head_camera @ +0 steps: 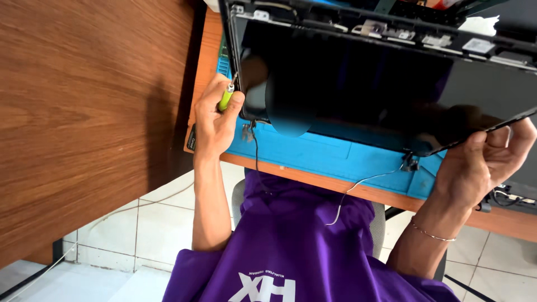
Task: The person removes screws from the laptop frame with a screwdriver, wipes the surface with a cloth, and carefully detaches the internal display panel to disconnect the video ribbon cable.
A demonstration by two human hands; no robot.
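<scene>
My left hand (pixel 215 120) is closed around a small screwdriver with a green handle (pixel 226 98), its tip against the left edge of a dark laptop display panel (pixel 347 84). My right hand (pixel 484 162), a thin bracelet on its wrist, grips the panel's right corner and holds it tilted above a blue work mat (pixel 313 154). The glossy screen reflects my hand. Thin cables (pixel 363 180) hang from the panel's hinge area over the desk edge. Bare metal brackets and parts show along the panel's far edge (pixel 391 32).
The mat lies on a wooden desk (pixel 358 193). A large wood-grain panel (pixel 84 112) stands close on the left. Below are white floor tiles (pixel 156 223), a grey chair (pixel 380 223) and my purple shirt. More cables lie at the right edge (pixel 512 197).
</scene>
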